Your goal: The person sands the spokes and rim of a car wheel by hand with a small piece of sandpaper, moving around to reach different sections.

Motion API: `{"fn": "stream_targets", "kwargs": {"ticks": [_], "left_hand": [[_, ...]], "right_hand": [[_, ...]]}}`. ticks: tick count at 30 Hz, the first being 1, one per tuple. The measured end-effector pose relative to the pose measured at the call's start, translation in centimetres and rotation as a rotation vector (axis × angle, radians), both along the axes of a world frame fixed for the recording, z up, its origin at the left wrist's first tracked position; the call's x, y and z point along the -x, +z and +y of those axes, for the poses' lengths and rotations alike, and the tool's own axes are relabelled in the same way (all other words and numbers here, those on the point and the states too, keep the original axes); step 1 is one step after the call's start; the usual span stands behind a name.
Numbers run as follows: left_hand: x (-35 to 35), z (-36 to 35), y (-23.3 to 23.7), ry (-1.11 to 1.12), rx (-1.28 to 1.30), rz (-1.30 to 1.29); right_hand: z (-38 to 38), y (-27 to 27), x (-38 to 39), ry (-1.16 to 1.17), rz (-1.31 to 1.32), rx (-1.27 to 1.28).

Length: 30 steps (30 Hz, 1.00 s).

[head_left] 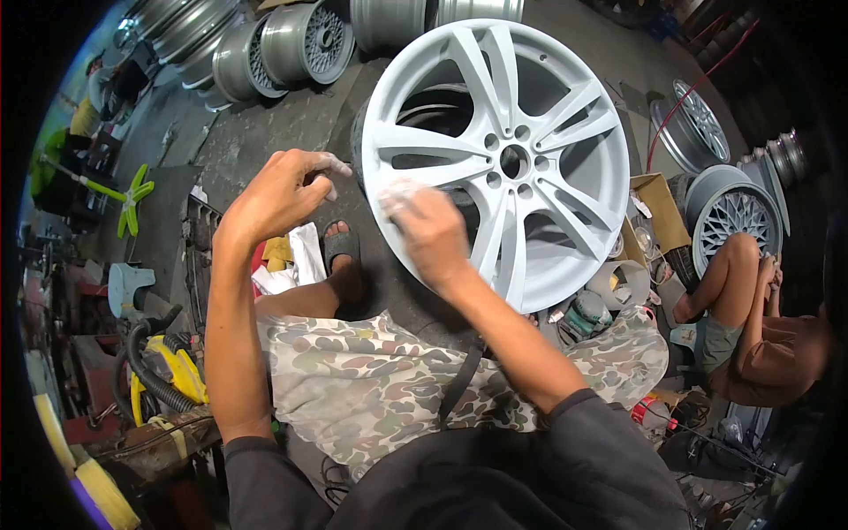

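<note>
A large white-coated alloy wheel rim point(555, 261) with split spokes stands in front of me, its face tilted up toward the camera. My right hand point(428, 231) is at the rim's left edge, fingers curled in against the surface and smeared by motion. Whitish dust covers its fingertips, and whatever lies under them is hidden. To the left of the rim, my left hand point(287, 190) hovers apart from it, loosely bent with a gap between thumb and fingers. Nothing shows in that hand, and its fingertips are dusty white too.
Several bare metal wheels point(305, 42) line the back. At the right, another person point(751, 327) sits beside a mesh-spoke wheel point(738, 225). A cardboard box point(661, 212) and a green sander-like tool point(587, 318) lie near the rim. On my left are a yellow machine point(172, 371) and a green-legged stool point(132, 199).
</note>
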State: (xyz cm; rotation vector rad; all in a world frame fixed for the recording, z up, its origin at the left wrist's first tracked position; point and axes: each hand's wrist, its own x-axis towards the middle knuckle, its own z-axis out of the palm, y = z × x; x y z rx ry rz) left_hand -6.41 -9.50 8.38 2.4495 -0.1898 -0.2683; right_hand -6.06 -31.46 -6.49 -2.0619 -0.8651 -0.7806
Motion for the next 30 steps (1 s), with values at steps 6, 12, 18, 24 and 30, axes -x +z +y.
{"fn": "stream_targets", "kwargs": {"ticks": [6, 12, 18, 24, 30], "left_hand": [[-0.5, 1.3, -0.1, 0.032, -0.101, -0.024], [-0.2, 0.1, -0.2, 0.017, 0.023, 0.056], [-0.2, 1.9, -0.1, 0.053, -0.061, 0.031], [-0.5, 0.6, 0.0, 0.015, 0.003, 0.021], [-0.8, 2.1, -0.8, -0.001, -0.001, -0.025]], "right_hand": [[-8.6, -3.3, -5.0, -0.358, 0.231, -0.054], [0.7, 0.1, 0.1, 0.004, -0.029, -0.092], [-8.7, -3.7, -4.8, -0.352, 0.212, -0.125], [0.3, 1.1, -0.8, 0.103, -0.043, 0.025], [-0.1, 1.5, -1.7, 0.149, -0.081, 0.121]]}}
